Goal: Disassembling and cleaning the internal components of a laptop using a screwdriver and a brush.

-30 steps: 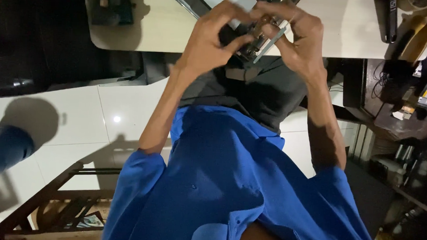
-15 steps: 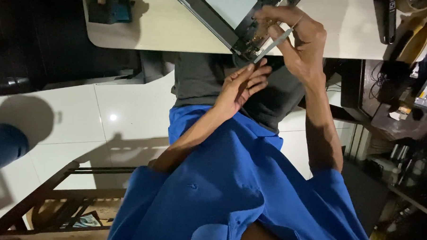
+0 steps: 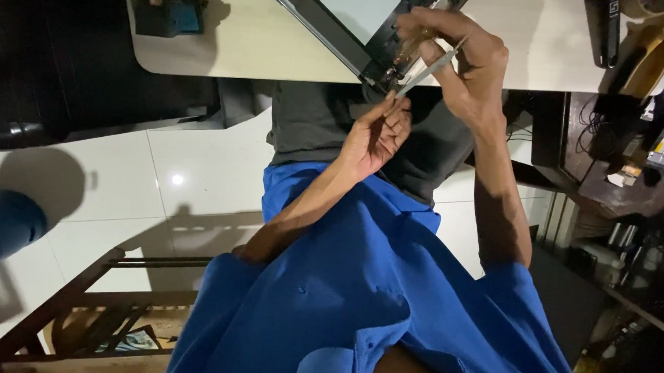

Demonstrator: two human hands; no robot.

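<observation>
Head view, right hand point(image 3: 465, 62) gripping tweezers point(image 3: 429, 68) (tips toward left hand point(image 3: 378, 137)), left loosely curled.

The flat dark-framed panel point(image 3: 352, 25) runs off the top edge, so its far part is gone. Right hand point(image 3: 461, 66) covers its near corner, tiny parts there too small to tell. Far-right clutter point(image 3: 645, 58) is dim, cut off.

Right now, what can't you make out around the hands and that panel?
- Panel, head view: top cut off by the frame edge.
- Tool tip: too small and dim against the panel corner.
- Right hand: its fingers hide the grip on the tool.
- Left hand: anything pinched is too small to tell.
</observation>
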